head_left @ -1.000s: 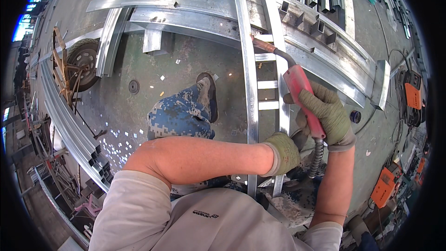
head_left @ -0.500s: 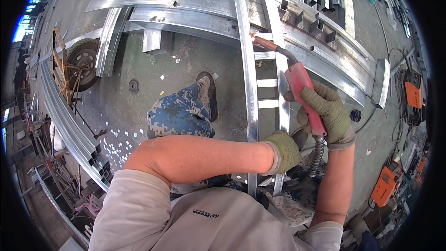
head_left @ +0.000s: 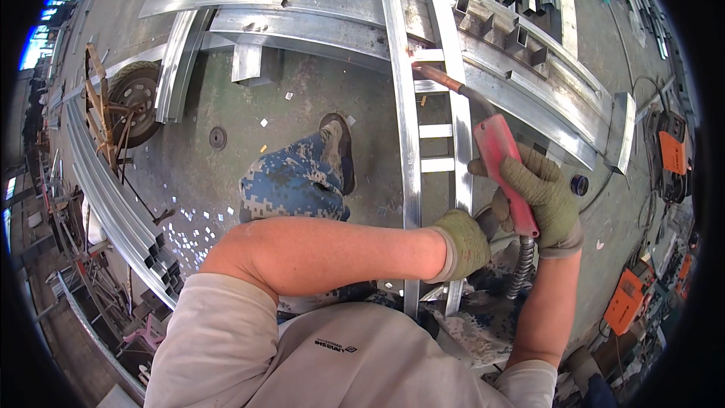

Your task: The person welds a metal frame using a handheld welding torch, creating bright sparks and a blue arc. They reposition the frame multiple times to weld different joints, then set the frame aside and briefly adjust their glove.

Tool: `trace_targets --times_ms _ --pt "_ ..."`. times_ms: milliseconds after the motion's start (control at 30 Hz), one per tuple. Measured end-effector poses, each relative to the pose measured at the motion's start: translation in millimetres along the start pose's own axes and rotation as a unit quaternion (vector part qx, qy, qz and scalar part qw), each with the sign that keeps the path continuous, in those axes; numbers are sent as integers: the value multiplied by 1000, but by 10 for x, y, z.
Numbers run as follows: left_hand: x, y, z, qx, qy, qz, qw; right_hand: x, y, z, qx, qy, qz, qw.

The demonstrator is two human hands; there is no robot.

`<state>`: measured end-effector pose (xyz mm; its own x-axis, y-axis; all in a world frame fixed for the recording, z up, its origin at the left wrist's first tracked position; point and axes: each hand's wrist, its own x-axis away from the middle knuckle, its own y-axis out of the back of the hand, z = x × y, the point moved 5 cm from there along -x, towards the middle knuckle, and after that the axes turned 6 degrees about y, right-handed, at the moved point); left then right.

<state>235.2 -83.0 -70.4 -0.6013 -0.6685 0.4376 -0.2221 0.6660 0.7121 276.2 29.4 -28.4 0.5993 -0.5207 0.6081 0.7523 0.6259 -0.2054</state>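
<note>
My gloved right hand (head_left: 538, 190) is wrapped round the red handle of a welding torch (head_left: 500, 157). Its copper-coloured nozzle points up and left, the tip at the left rail of a ladder-shaped metal frame (head_left: 408, 174), close to an upper rung. A faint orange glow shows beside the tip. Over the frame's right rail lies my gloved left hand (head_left: 464, 244), its fingers curled toward the lower end of the torch handle. What those fingers grip is hidden. The frame's lower end lies close to my body, and its upper part rests across long metal channels (head_left: 317, 34).
A spoked wheel with a tyre (head_left: 136, 106) stands at the left, beside stacked long profiles (head_left: 113, 196). Small metal scraps (head_left: 196, 230) litter the floor. On the right are orange-and-black machines (head_left: 671, 153) with cables, and a small dark round container (head_left: 579, 184).
The welding torch and my right hand have shifted slightly right and down, its nozzle tip still near the left rail. My left hand has moved a little right and up.
</note>
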Motion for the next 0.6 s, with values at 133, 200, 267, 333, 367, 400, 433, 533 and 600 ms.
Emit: trace_targets --times_ms 133,200,267,333,367,400,433,533,600 --pt "10 41 7 2 -2 -19 1000 56 66 -159 3 -5 0 1000" --pt "17 21 11 1 -6 -59 998 76 35 -146 -5 -9 -1 1000" --pt "29 -18 9 1 -17 -103 995 84 -12 -141 6 -11 -10 1000" --pt "46 -6 14 14 -23 -118 993 79 -24 -150 23 -16 -3 1000" --pt "46 -9 14 21 -26 -127 991 66 -17 -163 36 -20 6 999" --pt "44 -13 14 27 -28 -136 990 61 -16 -172 48 -23 16 998" --pt "32 -59 20 31 -30 -153 987 68 -26 -166 50 -20 9 998" --pt "37 -48 27 42 -25 -153 987 71 -59 -156 59 -13 0 998" --pt "45 -30 34 69 -31 -198 977 64 -52 -157 70 -10 6 997"
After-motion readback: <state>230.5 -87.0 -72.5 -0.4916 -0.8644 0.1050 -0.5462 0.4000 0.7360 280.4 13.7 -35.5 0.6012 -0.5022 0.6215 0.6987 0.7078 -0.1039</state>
